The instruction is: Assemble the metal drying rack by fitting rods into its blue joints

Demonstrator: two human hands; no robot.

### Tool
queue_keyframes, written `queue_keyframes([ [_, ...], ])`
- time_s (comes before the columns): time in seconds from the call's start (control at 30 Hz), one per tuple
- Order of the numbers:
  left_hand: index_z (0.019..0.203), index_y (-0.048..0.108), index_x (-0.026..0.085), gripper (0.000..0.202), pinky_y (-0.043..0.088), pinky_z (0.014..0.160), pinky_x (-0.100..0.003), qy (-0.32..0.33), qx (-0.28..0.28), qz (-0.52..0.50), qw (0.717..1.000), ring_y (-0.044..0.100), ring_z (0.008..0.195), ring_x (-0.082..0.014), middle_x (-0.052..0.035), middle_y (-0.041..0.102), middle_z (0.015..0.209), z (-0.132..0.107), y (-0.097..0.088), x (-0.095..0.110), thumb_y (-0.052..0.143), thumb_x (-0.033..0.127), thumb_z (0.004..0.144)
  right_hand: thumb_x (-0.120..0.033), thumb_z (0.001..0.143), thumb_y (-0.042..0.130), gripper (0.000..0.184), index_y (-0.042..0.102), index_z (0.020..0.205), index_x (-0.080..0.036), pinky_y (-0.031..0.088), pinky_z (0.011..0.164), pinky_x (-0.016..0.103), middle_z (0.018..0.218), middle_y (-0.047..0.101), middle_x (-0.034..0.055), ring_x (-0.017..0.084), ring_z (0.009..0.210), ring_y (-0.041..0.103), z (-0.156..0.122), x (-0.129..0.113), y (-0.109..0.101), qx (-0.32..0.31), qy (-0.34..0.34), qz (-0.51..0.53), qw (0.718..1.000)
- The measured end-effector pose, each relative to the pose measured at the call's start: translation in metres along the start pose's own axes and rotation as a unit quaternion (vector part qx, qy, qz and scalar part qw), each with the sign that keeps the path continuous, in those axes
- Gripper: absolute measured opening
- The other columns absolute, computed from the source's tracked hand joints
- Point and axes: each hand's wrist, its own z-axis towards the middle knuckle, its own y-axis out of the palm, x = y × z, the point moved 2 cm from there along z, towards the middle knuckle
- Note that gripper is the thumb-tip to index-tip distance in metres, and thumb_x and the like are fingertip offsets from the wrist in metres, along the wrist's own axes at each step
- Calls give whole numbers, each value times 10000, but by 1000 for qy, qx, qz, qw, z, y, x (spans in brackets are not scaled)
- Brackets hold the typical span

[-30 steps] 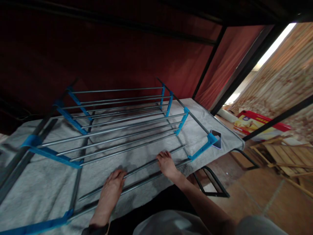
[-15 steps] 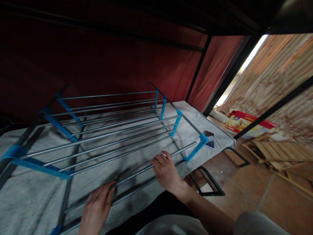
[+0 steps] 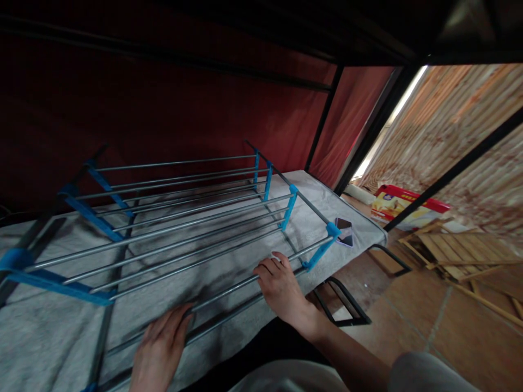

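Note:
A rack of grey metal tubes [image 3: 163,233] with blue plastic brackets [image 3: 289,207] lies across a grey-covered bed [image 3: 36,337]. Close to me, a single metal tube [image 3: 229,294] runs between both hands. My left hand [image 3: 161,340] is wrapped over it toward the left, fingers curled. Farther right, my right hand [image 3: 280,286] grips the same tube. The tube's right end meets the near right blue bracket [image 3: 334,231]; whether it sits inside cannot be made out. Its left end lies apart from any bracket, low over the bed.
A phone [image 3: 344,232] lies on the bed beyond the right bracket. Black bed-frame posts [image 3: 373,128] and a ladder-like black rail [image 3: 347,302] stand to the right. On the tiled floor are a red and yellow box [image 3: 408,206] and a folded wooden piece [image 3: 469,250].
The tube has moved right, so its right end, apart from the near right bracket before, now meets it. Both hands still hold the tube. The view has shifted slightly.

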Motion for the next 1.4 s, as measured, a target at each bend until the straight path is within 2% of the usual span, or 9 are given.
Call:
queue_keyframes([
  [0.2, 1221, 666, 262, 362, 560, 837, -393, 31, -6, 33, 999, 742, 934, -257, -50, 786, 1069, -1, -12, -4, 388, 398, 1033, -95, 951, 564, 239, 669, 1105, -246, 326, 1189, 449, 1069, 700, 24, 189, 1042, 627, 2, -2, -8, -16, -2, 4, 1000],
  [0.37, 1359, 594, 291, 385, 520, 903, -406, 52, 2, 43, 998, 722, 974, -267, -53, 770, 1128, -2, -31, -12, 449, 392, 1017, -135, 986, 559, 208, 657, 1131, -248, 318, 1198, 437, 1074, 709, 7, 171, 1043, 632, 5, -5, -18, 7, -17, 20, 1000],
  [0.63, 1397, 582, 333, 395, 466, 891, -419, 23, 75, 28, 996, 685, 935, -272, -38, 757, 1077, 14, -66, 9, 519, 358, 1007, -183, 1018, 554, 163, 637, 1141, -248, 335, 1184, 424, 1069, 729, -7, 154, 1013, 644, 9, -11, -37, 44, -19, 69, 996],
  [0.83, 1423, 574, 340, 417, 458, 878, -419, 43, 79, 22, 996, 681, 922, -269, -36, 756, 1075, 26, -83, 19, 511, 354, 1011, -182, 1021, 541, 166, 636, 1143, -241, 346, 1167, 419, 1063, 738, 5, 157, 1034, 656, 12, -13, -44, 74, -38, 60, 995],
  [0.97, 1329, 634, 295, 347, 472, 904, -371, 29, 74, 34, 996, 686, 924, -217, -21, 755, 1023, 31, -97, 42, 520, 232, 1008, -192, 1039, 510, 212, 631, 1212, -208, 322, 1178, 428, 1118, 737, 47, 174, 1079, 660, 9, -24, -46, 111, -90, 45, 989],
  [1.03, 1294, 653, 274, 339, 483, 922, -356, -8, 43, 28, 999, 683, 967, -199, -29, 754, 1069, 34, -103, 52, 509, 174, 1004, -191, 1038, 512, 244, 632, 1250, -192, 332, 1171, 443, 1106, 738, 60, 185, 1059, 666, 7, -26, -46, 107, -121, 36, 986],
  [1.2, 1297, 635, 210, 345, 515, 951, -390, -36, 32, 25, 999, 673, 1005, -199, -75, 743, 1056, 42, -113, 63, 457, 125, 1014, -207, 1027, 503, 267, 660, 1242, -233, 387, 1117, 461, 1134, 740, 68, 220, 1029, 672, 11, -5, -39, 99, -232, -2, 968],
  [1.3, 1329, 605, 210, 350, 489, 1061, -413, -42, 39, 29, 998, 658, 1129, -198, -91, 728, 1183, 43, -120, 70, 470, 133, 1016, -238, 1027, 476, 275, 677, 1214, -256, 400, 1087, 477, 1145, 741, 73, 235, 988, 675, 13, 7, -35, 125, -297, -19, 946],
  [1.4, 1348, 589, 222, 346, 392, 1194, -452, -35, 66, 41, 996, 618, 1255, -200, -95, 701, 1280, 38, -128, 80, 541, 186, 1007, -258, 1032, 468, 278, 688, 1203, -271, 408, 1075, 472, 1118, 749, 64, 234, 963, 677, 14, 9, -36, 131, -304, -21, 944],
])
